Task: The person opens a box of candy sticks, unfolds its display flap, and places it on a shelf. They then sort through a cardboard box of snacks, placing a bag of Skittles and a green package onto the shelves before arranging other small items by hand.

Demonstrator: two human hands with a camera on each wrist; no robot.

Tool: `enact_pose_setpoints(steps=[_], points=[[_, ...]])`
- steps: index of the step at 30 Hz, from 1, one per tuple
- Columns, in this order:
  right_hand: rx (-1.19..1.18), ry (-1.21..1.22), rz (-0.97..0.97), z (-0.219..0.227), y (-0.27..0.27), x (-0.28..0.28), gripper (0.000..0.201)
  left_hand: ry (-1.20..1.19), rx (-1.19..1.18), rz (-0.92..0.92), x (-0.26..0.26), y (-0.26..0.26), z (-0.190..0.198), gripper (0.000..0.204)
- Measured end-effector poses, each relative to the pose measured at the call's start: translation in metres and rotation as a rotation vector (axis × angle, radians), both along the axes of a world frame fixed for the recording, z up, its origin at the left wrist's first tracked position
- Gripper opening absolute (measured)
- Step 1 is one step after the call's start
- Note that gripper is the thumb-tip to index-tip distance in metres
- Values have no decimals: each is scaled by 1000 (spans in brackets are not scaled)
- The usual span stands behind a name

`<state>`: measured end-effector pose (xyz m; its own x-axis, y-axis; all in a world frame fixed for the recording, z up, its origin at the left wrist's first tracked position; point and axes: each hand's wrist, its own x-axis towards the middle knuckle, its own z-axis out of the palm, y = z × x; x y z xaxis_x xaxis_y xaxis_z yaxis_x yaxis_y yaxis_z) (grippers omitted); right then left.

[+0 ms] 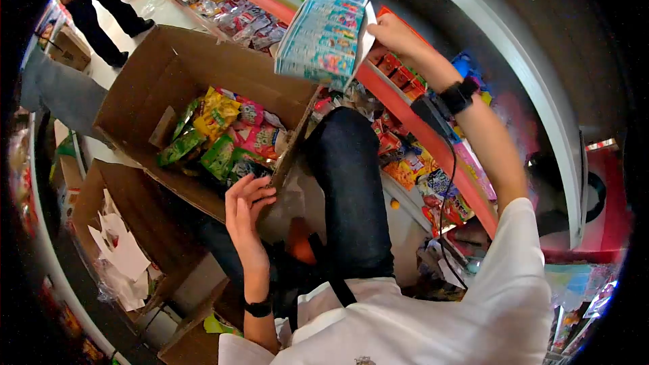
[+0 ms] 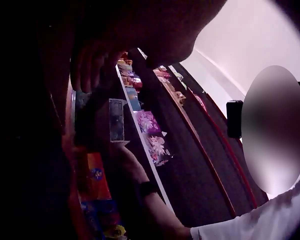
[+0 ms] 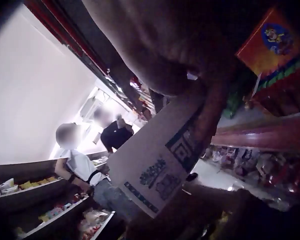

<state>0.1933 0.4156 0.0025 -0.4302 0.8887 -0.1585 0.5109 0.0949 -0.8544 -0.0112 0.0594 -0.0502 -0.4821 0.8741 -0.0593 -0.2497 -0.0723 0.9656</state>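
Observation:
My right hand grips the side of a display box full of teal packets, with a printed header card, in front of the shelf. In the right wrist view the box shows a white side with teal lettering, the right hand's fingers wrapped along its edge. My left hand holds nothing, fingers loosely spread by the near rim of a large cardboard box. Inside that box lie several bright candy bags, green, yellow and pink.
A second cardboard box with torn white paper stands at the left. Shelves with red-orange price rails hold packaged sweets on the right. An orange display box sits on the shelf. Another person's legs stand in the aisle.

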Motion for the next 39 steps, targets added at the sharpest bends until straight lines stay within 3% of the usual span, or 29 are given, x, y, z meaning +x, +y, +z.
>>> enact_pose_setpoints(steps=[2,8,10,12,16,19,22,25,28,29,32,35,38,39], points=[[24,141,-64,0,15,-10,30,-1,-2,33,-8,-6,-6,42],[32,17,-139,19,75,-21,29,-8,-59,35,-19,-14,-22,34],[97,-61,-270,19,94,-13,31,21,-68,39,-15,-15,-20,32],[-1,-244,-101,29,124,7,33,71,-85,76,-12,-14,-29,35],[204,204,-106,26,87,39,30,65,-82,76,-10,-11,-36,30],[335,-24,-125,19,116,71,28,41,-66,69,-11,-10,-38,28],[317,146,-210,15,108,66,26,19,-68,80,-11,-7,-39,28],[157,-8,-205,0,150,93,25,0,-62,85,-12,-7,-41,29],[55,-44,-270,2,160,91,26,16,-73,84,-13,-7,-38,30],[141,-181,-168,5,172,93,27,26,-79,89,-12,-6,-38,30],[67,-251,-82,-18,242,127,26,13,-87,104,-14,-6,-40,31],[80,-212,-214,-25,256,129,27,-3,-86,113,-15,-6,-41,32],[0,-533,43,-18,257,117,29,-21,-77,116,-16,-6,-42,33],[78,-493,82,-24,253,109,28,-27,-75,117,-16,-6,-42,34]])
